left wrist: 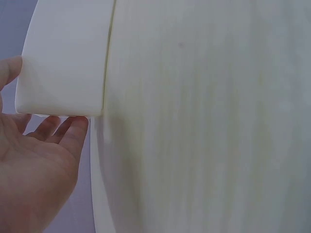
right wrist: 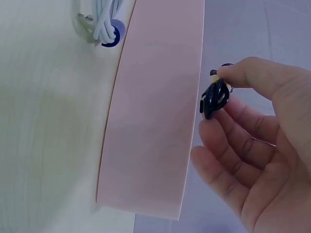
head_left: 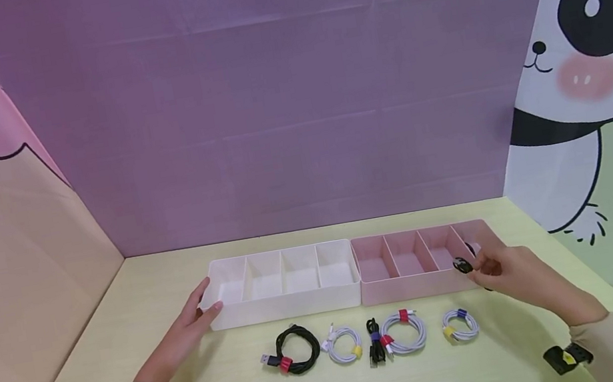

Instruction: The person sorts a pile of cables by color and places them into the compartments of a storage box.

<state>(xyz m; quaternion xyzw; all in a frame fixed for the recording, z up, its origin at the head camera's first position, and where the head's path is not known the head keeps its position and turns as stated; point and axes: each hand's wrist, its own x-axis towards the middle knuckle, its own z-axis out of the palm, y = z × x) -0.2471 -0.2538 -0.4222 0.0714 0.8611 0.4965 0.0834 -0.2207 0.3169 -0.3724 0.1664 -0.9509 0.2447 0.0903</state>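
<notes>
My right hand pinches a small coiled black cable between thumb and fingertips. It holds the cable at the front rim of the pink divided box, near its right end. A pale tie shows on the coil in the right wrist view. Partly behind the hand, a dark bit shows at the rightmost compartment; what it belongs to is unclear. My left hand rests at the left end of the white divided box. Its fingers touch the end wall, with the thumb beside the rim.
In front of the boxes lie a black USB cable, a white cable with a yellow tie, a folded black cable, a larger white coil with red ties and a small white coil. A purple wall stands behind.
</notes>
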